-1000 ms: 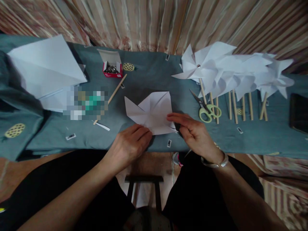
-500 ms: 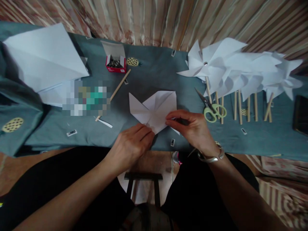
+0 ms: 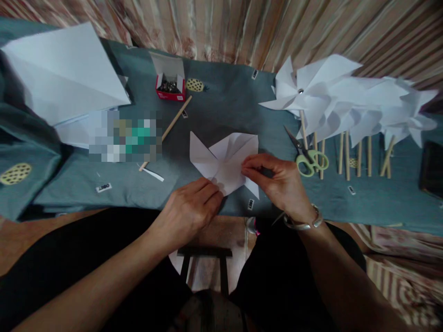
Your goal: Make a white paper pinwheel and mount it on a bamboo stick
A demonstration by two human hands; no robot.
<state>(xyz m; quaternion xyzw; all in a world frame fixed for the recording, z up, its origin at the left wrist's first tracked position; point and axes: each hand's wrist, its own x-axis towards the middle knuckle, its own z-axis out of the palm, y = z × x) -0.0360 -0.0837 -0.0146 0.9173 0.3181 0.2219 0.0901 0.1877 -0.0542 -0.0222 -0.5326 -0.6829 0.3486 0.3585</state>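
A white cut and creased paper square [image 3: 221, 157] lies on the teal cloth [image 3: 228, 106] in front of me, some of its corners folded in to the middle. My left hand [image 3: 194, 207] rests with its fingertips pressing the near left edge of the paper. My right hand [image 3: 277, 182] pinches the paper's right flap between thumb and fingers and bends it toward the centre. A silver bracelet sits on my right wrist.
Several finished white paper pinwheels on wooden sticks [image 3: 346, 106] lie at the right, green-handled scissors [image 3: 306, 159] beside them. A red box of pins [image 3: 169, 85], a loose wooden stick [image 3: 166, 131] and a stack of white paper [image 3: 62, 74] are at the left. A dark device [image 3: 431, 168] sits far right.
My right hand has lifted the right flap and drawn it inward over the paper's centre. My left hand has stayed pressing the near edge. The view has shifted slightly.
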